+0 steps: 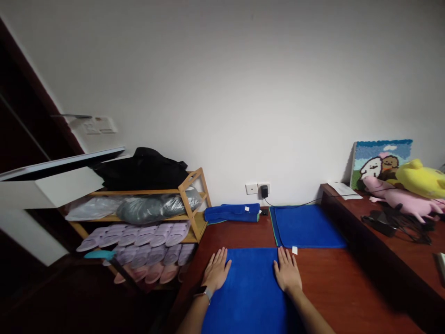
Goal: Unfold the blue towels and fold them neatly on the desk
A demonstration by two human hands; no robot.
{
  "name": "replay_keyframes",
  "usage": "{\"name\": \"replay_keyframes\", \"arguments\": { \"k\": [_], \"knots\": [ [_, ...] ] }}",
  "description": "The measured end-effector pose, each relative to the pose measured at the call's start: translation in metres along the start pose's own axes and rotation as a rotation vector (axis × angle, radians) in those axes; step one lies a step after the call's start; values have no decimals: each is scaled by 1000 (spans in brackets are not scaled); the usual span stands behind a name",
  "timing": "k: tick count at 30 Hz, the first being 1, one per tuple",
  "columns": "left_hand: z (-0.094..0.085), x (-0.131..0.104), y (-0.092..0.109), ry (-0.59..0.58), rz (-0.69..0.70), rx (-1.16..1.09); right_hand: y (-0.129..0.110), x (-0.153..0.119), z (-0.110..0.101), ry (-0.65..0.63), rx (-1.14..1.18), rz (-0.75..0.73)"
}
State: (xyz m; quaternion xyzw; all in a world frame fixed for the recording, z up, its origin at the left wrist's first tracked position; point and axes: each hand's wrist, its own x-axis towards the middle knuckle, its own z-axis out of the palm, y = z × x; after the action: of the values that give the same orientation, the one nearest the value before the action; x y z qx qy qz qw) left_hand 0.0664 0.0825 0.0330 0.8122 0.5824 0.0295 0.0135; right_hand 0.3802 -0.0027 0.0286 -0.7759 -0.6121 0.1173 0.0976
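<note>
A blue cloth (248, 287) lies flat on the reddish-brown table (333, 283), running toward me. My left hand (217, 270) rests palm down at its far left corner, fingers outstretched, a watch on the wrist. On the far right corner lies my right hand (288, 270), also flat with the fingers a little apart. Neither hand grips anything. A small white tag (295, 250) sticks out beside the right fingertips. Near the wall are a rolled blue cloth (231, 213) and a flat stack of blue cloth (309, 226).
A wooden shoe rack (193, 208) with a black bag (146, 170) and several slippers (144, 235) stands at the left. A raised ledge (413, 253) on the right holds plush toys (396, 197), a picture (380, 162) and cables. A black plug (264, 191) sits in the wall socket.
</note>
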Motion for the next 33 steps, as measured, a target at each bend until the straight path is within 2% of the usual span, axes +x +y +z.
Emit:
{"name": "replay_keyframes", "arguments": {
  "k": [3, 6, 9, 11, 13, 15, 19, 21, 23, 26, 29, 31, 33],
  "knots": [
    [-6, 4, 32, 55, 37, -27, 1, 1, 1, 3, -5, -2],
    [-1, 7, 89, 104, 184, -97, 2, 1, 2, 8, -5, -4],
    [13, 6, 141, 82, 295, -154, 3, 2, 3, -1, -27, -7],
    [21, 5, 153, 66, 289, -166, 5, 2, 5, -6, -47, -10],
    [24, 4, 143, 55, 242, -154, 6, 3, 8, -5, -65, -10],
    [22, 1, 115, 45, 180, -129, 7, 4, 11, 1, -77, -6],
    [10, -4, 45, 29, 47, -86, 9, 5, 15, 10, -80, -9],
    [7, -4, 20, 31, 3, -77, 9, 5, 16, 4, -75, -10],
    [6, -3, 7, 35, -12, -75, 8, 4, 14, -1, -72, -5],
    [8, -1, 1, 45, -22, -76, 7, 4, 12, 3, -72, -3],
    [8, -1, 12, 85, -26, -74, 6, 3, 10, 0, -64, 1],
    [7, -1, 33, 151, 21, -87, 5, 3, 8, -4, -58, 3],
    [9, -2, 66, 189, 135, -119, 4, 2, 6, -4, -58, 3]
  ]
}}
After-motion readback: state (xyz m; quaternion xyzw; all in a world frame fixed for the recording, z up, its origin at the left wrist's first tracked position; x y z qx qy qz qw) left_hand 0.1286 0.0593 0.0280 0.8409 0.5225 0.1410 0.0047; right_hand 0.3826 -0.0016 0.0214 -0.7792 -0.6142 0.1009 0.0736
